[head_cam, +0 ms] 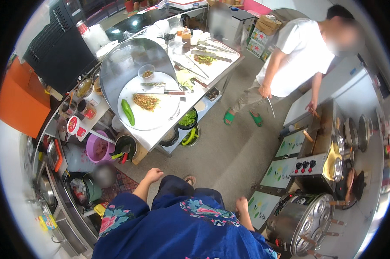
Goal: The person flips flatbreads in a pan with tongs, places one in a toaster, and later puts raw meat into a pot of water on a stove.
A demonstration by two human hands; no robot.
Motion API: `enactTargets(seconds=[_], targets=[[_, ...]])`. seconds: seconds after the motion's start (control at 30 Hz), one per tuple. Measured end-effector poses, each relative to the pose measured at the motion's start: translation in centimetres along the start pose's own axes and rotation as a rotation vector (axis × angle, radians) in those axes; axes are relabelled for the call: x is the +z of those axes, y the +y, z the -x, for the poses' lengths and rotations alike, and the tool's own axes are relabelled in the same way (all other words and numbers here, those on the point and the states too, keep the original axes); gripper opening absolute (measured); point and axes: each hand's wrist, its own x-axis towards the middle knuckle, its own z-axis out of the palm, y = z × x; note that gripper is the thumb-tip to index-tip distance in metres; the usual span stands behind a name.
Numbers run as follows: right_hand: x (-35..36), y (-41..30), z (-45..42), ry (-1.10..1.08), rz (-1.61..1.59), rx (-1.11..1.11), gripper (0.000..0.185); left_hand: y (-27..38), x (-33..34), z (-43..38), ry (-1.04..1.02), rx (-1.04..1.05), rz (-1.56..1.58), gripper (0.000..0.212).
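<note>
My left hand (pixel 154 175) hangs in front of me, loosely curled with nothing seen in it, short of the steel table (pixel 156 134). My right hand (pixel 242 204) is low beside the painted cabinet doors (pixel 263 205), its fingers curled; whether they are fully closed I cannot tell. On the table a round white cutting board (pixel 162 113) holds chopped filling (pixel 146 102), a green pepper (pixel 128 112), a knife (pixel 170 92) and a clear cup (pixel 146 72). A curved metal shield (pixel 112 69) stands behind the board.
A co-worker (pixel 295 58) stands right of the table, holding a thin metal tool near the griddle (pixel 314 139). A large steel cooker (pixel 285 223) is at lower right. A purple basin (pixel 99 147) and a pot (pixel 126 145) sit at left. A green bin (pixel 93 189) stands near the sink.
</note>
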Motion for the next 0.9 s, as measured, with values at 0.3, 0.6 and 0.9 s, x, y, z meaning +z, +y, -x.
enactTargets(seconds=[0.3,0.6,0.9], targets=[[-5.9,-34.6,-19.1,0.053,-0.089,-0.773,0.024,-2.0,-2.9,1.3,0.240,-0.129,0.188,0.045],[-7.5,-63.6,-32.2,0.063,0.114,-1.275,0.020,13.7,-4.1,0.9,0.353,-0.175,0.369,0.040],[-6.3,-71.4,-40.6,0.067,0.333,-1.882,0.018,31.3,-9.4,-6.2,0.422,0.067,0.391,0.038]])
